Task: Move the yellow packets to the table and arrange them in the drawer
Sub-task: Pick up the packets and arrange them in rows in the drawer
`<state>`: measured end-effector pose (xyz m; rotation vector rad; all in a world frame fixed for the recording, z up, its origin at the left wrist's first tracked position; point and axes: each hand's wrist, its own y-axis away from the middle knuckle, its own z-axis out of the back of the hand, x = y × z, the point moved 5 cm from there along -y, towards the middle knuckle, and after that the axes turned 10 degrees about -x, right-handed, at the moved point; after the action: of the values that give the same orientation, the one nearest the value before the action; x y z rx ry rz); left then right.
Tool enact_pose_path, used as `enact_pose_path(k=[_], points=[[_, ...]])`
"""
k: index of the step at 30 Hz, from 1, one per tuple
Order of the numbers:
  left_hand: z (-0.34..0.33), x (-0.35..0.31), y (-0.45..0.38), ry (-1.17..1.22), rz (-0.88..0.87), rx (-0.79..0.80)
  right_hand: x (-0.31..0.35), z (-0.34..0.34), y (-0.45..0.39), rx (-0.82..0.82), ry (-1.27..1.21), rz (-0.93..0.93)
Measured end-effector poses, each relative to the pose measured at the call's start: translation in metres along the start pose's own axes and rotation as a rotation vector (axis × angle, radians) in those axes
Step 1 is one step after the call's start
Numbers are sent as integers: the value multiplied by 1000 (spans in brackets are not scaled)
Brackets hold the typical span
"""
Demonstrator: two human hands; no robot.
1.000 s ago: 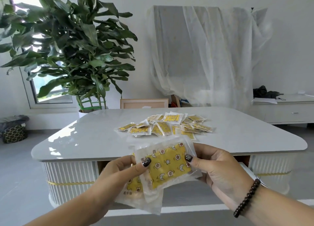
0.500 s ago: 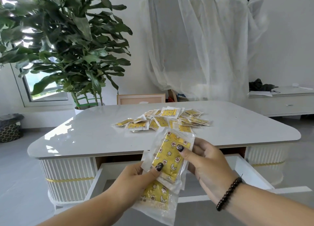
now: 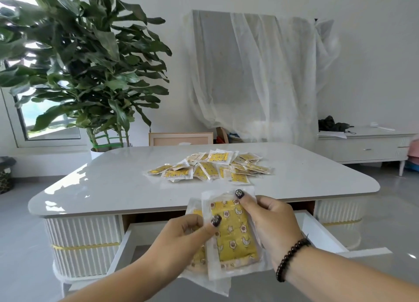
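Note:
I hold a small stack of yellow packets [image 3: 233, 233] in clear wrappers, upright, above the open white drawer [image 3: 317, 231]. My left hand [image 3: 181, 238] pinches the stack's left side, thumb on the front packet. My right hand [image 3: 269, 224] grips the right edge, its index finger over the top. A heap of several more yellow packets [image 3: 210, 167] lies on the white table [image 3: 113, 183] beyond. The drawer's floor is mostly hidden by my hands.
A large potted plant [image 3: 90, 74] stands behind the table's left corner. A white sheet covers something [image 3: 260, 74] behind the table. A low white cabinet [image 3: 367, 147] is at the right, a dark basket [image 3: 5, 174] at the far left on the floor.
The stack has turned from tilted to upright and sunk lower, toward the drawer. The view has come closer to the table, and more of the open drawer shows.

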<state>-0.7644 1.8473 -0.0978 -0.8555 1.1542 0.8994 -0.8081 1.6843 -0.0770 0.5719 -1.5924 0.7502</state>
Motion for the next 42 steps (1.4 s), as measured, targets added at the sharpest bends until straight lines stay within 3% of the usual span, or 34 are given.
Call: enact_pose_path(k=[4, 15, 25, 30, 34, 39, 42], points=[[11, -9, 0, 1, -68, -131, 4, -6, 7, 20, 18, 14], [30, -4, -9, 133, 58, -244, 8, -27, 4, 61, 103, -73], [69, 26, -44, 91, 125, -414, -24, -85, -35, 153, 165, -177], [93, 50, -69, 13, 220, -640, -57, -121, -47, 373, 162, -318], [111, 63, -77, -104, 194, -669, -80, -142, -48, 528, 170, -396], [122, 82, -76, -167, 187, -720, -109, -158, -58, 547, 328, -365], [140, 93, -72, -194, 162, -878, -140, -168, -68, 550, 469, -423]])
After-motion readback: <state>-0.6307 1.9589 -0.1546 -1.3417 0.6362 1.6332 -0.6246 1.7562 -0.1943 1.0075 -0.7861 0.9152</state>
